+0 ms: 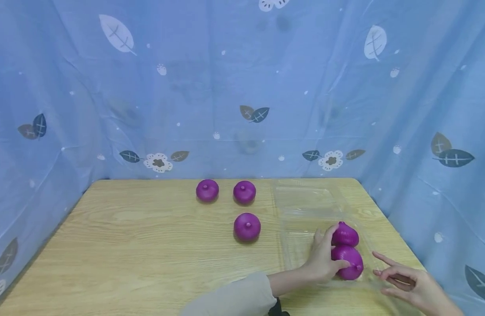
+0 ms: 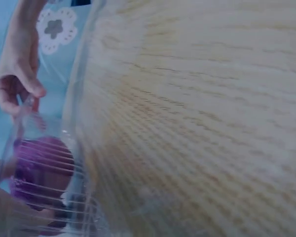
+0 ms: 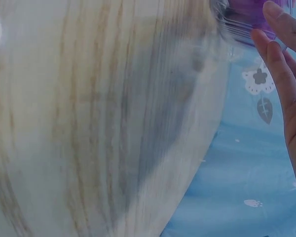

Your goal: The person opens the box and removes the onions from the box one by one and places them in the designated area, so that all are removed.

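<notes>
Two purple onions lie in the near half of a clear plastic box (image 1: 295,259) at the table's right: a far onion (image 1: 347,236) and a near onion (image 1: 352,259). From the left, my left hand (image 1: 321,261) grips across them, thumb on the near onion and a fingertip against the far one. My right hand (image 1: 418,283) is at the box's right edge, index finger extended, fingertips by the rim. Through the ribbed wall (image 2: 49,197), the left wrist view shows a purple onion (image 2: 39,170). Right fingers (image 3: 281,74) appear near the box in the right wrist view.
Three more purple onions stand left of the box: one at the back (image 1: 207,191), one beside it (image 1: 244,192), and one nearer (image 1: 247,227). The box's other half (image 1: 305,195) lies flat behind. A blue curtain (image 1: 226,87) hangs round the wooden table (image 1: 128,254).
</notes>
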`<state>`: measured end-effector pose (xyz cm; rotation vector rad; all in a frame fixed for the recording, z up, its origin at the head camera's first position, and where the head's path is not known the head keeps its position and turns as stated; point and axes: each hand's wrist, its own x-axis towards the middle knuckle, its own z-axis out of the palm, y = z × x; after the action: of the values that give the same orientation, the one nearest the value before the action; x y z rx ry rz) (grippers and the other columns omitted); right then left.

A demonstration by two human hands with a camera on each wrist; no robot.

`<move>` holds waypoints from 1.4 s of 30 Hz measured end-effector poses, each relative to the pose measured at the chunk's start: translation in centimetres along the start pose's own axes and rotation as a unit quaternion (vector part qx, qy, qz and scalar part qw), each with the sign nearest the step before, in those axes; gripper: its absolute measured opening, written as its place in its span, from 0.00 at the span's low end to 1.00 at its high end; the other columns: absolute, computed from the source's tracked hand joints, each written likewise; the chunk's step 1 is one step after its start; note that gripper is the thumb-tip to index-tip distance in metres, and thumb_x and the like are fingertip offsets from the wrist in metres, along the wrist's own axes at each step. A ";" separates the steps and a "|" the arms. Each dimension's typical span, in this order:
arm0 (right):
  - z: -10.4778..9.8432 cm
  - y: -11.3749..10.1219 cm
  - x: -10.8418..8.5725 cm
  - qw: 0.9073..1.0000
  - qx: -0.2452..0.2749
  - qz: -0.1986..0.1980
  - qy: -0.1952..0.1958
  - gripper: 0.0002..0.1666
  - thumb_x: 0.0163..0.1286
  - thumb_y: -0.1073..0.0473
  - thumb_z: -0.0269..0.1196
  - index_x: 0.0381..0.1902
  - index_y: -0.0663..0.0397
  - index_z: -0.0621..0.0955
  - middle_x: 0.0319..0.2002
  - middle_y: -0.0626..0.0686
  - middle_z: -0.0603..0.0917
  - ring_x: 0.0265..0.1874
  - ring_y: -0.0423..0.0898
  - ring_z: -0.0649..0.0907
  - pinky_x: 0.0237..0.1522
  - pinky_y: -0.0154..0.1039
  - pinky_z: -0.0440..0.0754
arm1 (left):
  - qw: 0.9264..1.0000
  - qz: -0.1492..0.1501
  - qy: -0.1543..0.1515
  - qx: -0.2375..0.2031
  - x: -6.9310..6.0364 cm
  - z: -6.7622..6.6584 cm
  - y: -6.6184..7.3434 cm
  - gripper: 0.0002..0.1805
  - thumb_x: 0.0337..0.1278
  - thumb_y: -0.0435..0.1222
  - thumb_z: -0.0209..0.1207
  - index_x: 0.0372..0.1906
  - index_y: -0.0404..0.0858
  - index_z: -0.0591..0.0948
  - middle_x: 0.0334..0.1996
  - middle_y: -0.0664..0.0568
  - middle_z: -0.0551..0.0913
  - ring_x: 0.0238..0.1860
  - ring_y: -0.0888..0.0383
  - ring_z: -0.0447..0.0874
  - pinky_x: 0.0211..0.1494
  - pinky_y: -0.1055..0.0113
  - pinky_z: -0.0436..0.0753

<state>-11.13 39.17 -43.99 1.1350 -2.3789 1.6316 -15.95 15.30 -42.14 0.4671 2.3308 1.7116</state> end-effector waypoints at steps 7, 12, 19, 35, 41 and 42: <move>0.0 0.2 0.4 0.999 0.036 -0.015 -0.009 0.25 0.46 0.90 0.60 0.41 0.69 0.78 0.68 0.42 0.68 0.52 0.39 0.81 0.43 0.33 0.82 | 0.998 0.043 -0.031 0.038 -0.5 -1.8 0.1 0.45 0.46 0.27 0.68 0.70 0.53 0.62 0.68 0.38 0.54 0.57 0.56 0.75 0.54 0.57 0.80; -0.1 0.2 -0.3 1.000 0.017 -0.001 0.004 0.25 0.46 0.90 0.61 0.41 0.69 0.78 0.67 0.41 0.69 0.51 0.40 0.82 0.43 0.33 0.82 | 0.974 0.146 -0.092 0.147 -0.8 -3.2 -0.2 0.30 0.55 0.30 0.63 0.64 0.47 0.72 0.64 0.44 0.69 0.61 0.58 0.71 0.57 0.67 0.76; -0.6 0.2 -0.9 0.998 0.018 0.049 0.018 0.20 0.49 0.88 0.61 0.41 0.72 0.78 0.64 0.36 0.72 0.48 0.40 0.83 0.40 0.34 0.84 | 0.953 0.167 -0.141 0.211 -0.1 -4.0 -0.6 0.19 0.53 0.36 0.67 0.51 0.46 0.82 0.51 0.60 0.81 0.51 0.71 0.71 0.48 0.82 0.71; -0.5 0.8 -0.4 0.998 -0.004 0.062 0.006 0.19 0.51 0.87 0.60 0.39 0.70 0.78 0.63 0.31 0.70 0.47 0.38 0.83 0.40 0.29 0.83 | 0.951 0.089 -0.109 0.275 -0.1 -3.7 -1.1 0.37 0.38 0.44 0.76 0.58 0.50 0.72 0.44 0.65 0.76 0.45 0.71 0.67 0.42 0.82 0.72; -0.5 0.6 -0.3 0.996 0.000 0.095 0.003 0.15 0.55 0.84 0.60 0.39 0.70 0.79 0.62 0.27 0.69 0.47 0.35 0.83 0.40 0.27 0.83 | 0.962 0.089 -0.107 0.236 0.1 -4.2 -1.1 0.40 0.35 0.39 0.76 0.59 0.54 0.70 0.43 0.62 0.75 0.42 0.71 0.72 0.38 0.80 0.74; -0.5 0.6 -0.3 0.995 0.002 0.101 0.002 0.14 0.56 0.84 0.60 0.39 0.69 0.79 0.62 0.27 0.68 0.47 0.35 0.83 0.40 0.26 0.82 | 0.964 0.085 -0.106 0.230 0.2 -4.3 -0.9 0.41 0.34 0.38 0.76 0.59 0.55 0.70 0.43 0.62 0.74 0.42 0.71 0.71 0.37 0.79 0.74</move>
<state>-11.47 39.86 -44.34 0.9175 -2.5622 1.6917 -17.75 11.30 -41.74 0.9050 2.5751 1.0951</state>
